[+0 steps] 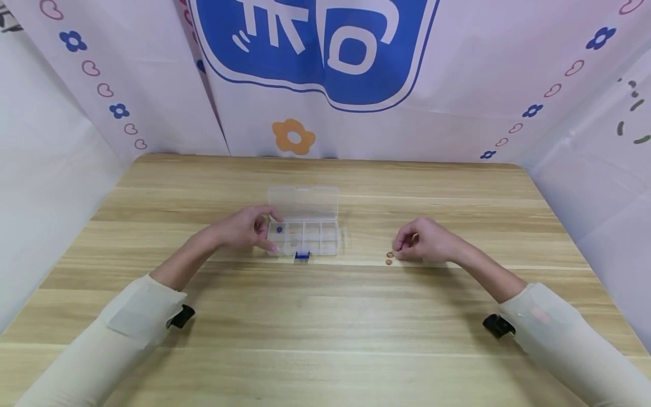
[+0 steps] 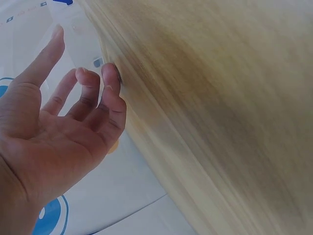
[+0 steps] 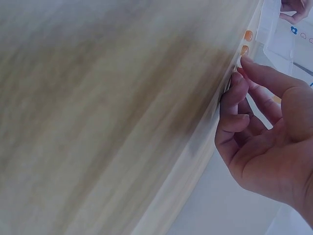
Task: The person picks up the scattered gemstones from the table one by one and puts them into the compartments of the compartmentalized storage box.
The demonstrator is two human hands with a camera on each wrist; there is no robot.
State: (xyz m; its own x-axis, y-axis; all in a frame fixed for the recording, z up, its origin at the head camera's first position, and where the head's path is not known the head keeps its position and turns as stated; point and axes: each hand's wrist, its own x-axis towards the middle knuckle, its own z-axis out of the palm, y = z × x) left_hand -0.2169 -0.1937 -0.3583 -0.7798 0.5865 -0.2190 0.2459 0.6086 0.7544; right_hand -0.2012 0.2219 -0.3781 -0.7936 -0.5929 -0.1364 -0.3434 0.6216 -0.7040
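A clear plastic compartment box [image 1: 329,247] lies on the table with its lid [image 1: 303,203] raised at the back and a blue latch [image 1: 302,255] in front. My left hand [image 1: 247,229] grips its left end, thumb at the front corner and a finger at the back. A small dark-blue piece [image 1: 280,229] sits in the rear left compartment; faint pale bits lie in the second column. To the right, my right hand [image 1: 426,240] pinches a tiny bead-like piece, mostly hidden by the fingertips. Two small orange beads [image 3: 249,35] lie just beside those fingertips on the wood.
The wood-grain table [image 1: 315,322] reaches back to a printed white curtain [image 1: 407,133] with a blue emblem and flowers. White sheets [image 1: 46,141] hang at both sides. Black wrist-camera mounts [image 1: 498,326] stick out at the sleeve cuffs.
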